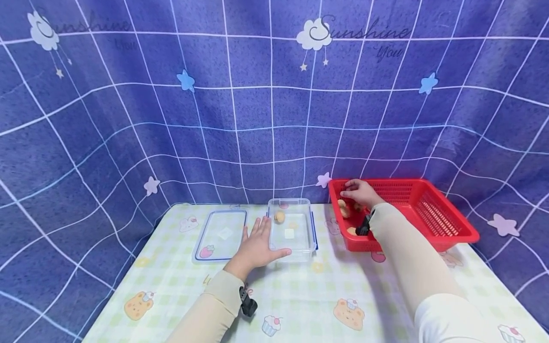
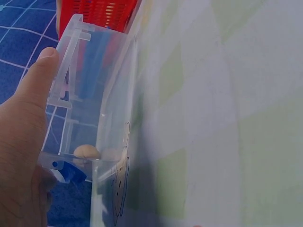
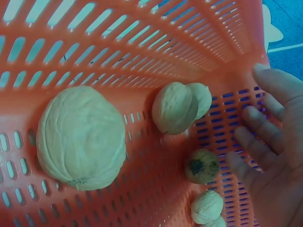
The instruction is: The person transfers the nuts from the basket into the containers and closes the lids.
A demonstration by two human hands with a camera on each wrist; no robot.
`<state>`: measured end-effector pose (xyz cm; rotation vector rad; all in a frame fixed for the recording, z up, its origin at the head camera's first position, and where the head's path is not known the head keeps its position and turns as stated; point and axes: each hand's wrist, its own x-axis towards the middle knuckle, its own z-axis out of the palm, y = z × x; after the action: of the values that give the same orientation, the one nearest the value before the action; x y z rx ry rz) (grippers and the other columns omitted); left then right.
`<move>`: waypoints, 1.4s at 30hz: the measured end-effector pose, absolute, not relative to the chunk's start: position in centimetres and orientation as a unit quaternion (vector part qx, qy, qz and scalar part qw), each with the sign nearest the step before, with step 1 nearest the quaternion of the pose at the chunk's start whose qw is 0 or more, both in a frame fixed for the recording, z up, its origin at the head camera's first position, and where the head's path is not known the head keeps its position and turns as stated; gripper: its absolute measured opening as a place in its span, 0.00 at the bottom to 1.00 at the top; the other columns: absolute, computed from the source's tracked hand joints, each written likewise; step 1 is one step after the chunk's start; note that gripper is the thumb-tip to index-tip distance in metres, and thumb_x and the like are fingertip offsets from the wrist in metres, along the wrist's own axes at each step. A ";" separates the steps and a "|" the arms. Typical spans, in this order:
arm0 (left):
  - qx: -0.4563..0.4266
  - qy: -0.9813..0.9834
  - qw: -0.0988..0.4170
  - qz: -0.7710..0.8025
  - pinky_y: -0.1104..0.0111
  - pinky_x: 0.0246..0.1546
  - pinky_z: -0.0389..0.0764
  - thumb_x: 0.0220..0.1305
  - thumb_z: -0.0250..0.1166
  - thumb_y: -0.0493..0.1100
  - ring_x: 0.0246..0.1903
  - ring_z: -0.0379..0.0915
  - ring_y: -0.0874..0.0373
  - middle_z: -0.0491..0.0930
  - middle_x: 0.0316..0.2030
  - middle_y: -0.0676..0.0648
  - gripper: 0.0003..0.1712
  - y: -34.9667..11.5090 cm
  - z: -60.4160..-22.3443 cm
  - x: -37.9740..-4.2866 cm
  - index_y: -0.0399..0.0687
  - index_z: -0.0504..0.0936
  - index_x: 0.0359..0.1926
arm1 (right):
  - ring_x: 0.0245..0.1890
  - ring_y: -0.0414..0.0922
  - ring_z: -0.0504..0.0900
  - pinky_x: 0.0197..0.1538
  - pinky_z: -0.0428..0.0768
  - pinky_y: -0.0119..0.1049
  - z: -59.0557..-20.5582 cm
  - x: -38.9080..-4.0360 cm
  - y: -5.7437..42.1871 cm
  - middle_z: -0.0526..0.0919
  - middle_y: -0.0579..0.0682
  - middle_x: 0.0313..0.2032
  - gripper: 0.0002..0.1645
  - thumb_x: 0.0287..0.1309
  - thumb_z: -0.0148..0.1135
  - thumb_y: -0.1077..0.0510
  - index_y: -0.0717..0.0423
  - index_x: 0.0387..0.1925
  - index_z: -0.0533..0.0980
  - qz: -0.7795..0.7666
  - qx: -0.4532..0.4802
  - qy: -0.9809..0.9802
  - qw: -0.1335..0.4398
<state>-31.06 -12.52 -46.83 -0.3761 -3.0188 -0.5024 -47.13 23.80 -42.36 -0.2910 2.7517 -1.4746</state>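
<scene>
My left hand [image 1: 257,245] rests with straight, spread fingers along the left and front edge of a clear plastic box [image 1: 302,244]. In the left wrist view its thumb [image 2: 45,64] lies along the box rim. A single walnut [image 1: 279,217] sits in the box's back left corner. Over on the right, my right hand [image 1: 363,194] reaches into the left part of a red plastic basket [image 1: 454,234]. Its fingers are loosely bent and apart, with nothing between them. Several walnuts [image 3: 81,137] lie in the basket; a darker one [image 3: 202,166] is nearest the fingertips.
Left of the box lies its clear lid [image 1: 214,238] with a blue seal. A blue latch flap [image 1: 314,231] hangs at the box's right side. The table wears a checked cloth [image 1: 313,295], and a blue grid curtain [image 1: 253,109] hangs behind it.
</scene>
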 end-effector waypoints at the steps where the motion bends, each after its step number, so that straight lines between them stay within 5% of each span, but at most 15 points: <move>1: -0.121 -0.979 0.029 -0.162 0.39 0.74 0.34 0.55 0.60 0.81 0.79 0.33 0.45 0.46 0.80 0.40 0.70 -12.5 -46.8 -31.0 0.38 0.47 0.80 | 0.45 0.56 0.80 0.44 0.83 0.48 -42.5 -47.2 23.8 0.78 0.69 0.52 0.30 0.63 0.67 0.59 0.72 0.60 0.68 -0.470 -0.091 0.878 0.017; 4: -0.120 -0.979 0.026 -0.162 0.39 0.74 0.34 0.55 0.60 0.81 0.79 0.33 0.46 0.45 0.80 0.41 0.70 -12.6 -46.8 -31.0 0.38 0.46 0.80 | 0.41 0.58 0.79 0.41 0.83 0.55 -42.9 -47.6 24.0 0.77 0.66 0.52 0.31 0.63 0.68 0.58 0.69 0.61 0.68 -0.460 -0.084 0.882 0.058; 12: -0.117 -0.980 0.019 -0.163 0.40 0.74 0.32 0.56 0.60 0.80 0.79 0.31 0.46 0.44 0.80 0.42 0.69 -12.6 -46.6 -31.0 0.39 0.46 0.80 | 0.39 0.47 0.80 0.39 0.79 0.35 -43.9 -48.9 24.1 0.82 0.64 0.47 0.30 0.60 0.71 0.59 0.72 0.57 0.71 -0.437 -0.117 0.889 0.073; 21: -0.119 -0.981 0.020 -0.154 0.42 0.74 0.32 0.54 0.58 0.83 0.79 0.34 0.45 0.44 0.80 0.42 0.71 -12.6 -46.6 -31.1 0.39 0.46 0.80 | 0.49 0.56 0.80 0.56 0.79 0.48 -44.1 -48.9 23.9 0.81 0.66 0.49 0.25 0.63 0.67 0.61 0.74 0.55 0.73 -0.369 -0.160 0.913 0.070; 30: -0.117 -0.981 0.017 -0.156 0.42 0.74 0.31 0.54 0.57 0.83 0.79 0.33 0.45 0.44 0.80 0.42 0.71 -12.4 -46.6 -31.1 0.40 0.45 0.80 | 0.40 0.48 0.78 0.47 0.77 0.38 -44.5 -49.0 23.7 0.83 0.55 0.40 0.19 0.60 0.70 0.54 0.64 0.46 0.80 -0.295 -0.133 0.938 0.122; 42: -0.111 -0.981 0.013 -0.158 0.40 0.74 0.34 0.56 0.59 0.80 0.79 0.31 0.47 0.43 0.80 0.44 0.69 -12.4 -46.6 -31.0 0.41 0.45 0.81 | 0.39 0.48 0.79 0.48 0.79 0.44 -43.5 -49.3 23.8 0.86 0.54 0.38 0.20 0.61 0.69 0.53 0.65 0.46 0.82 -0.282 -0.147 0.943 0.099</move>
<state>-31.05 -12.40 -46.55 -0.3474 -3.0575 -0.4911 -49.33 23.78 -43.54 -0.4341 2.7897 -0.8339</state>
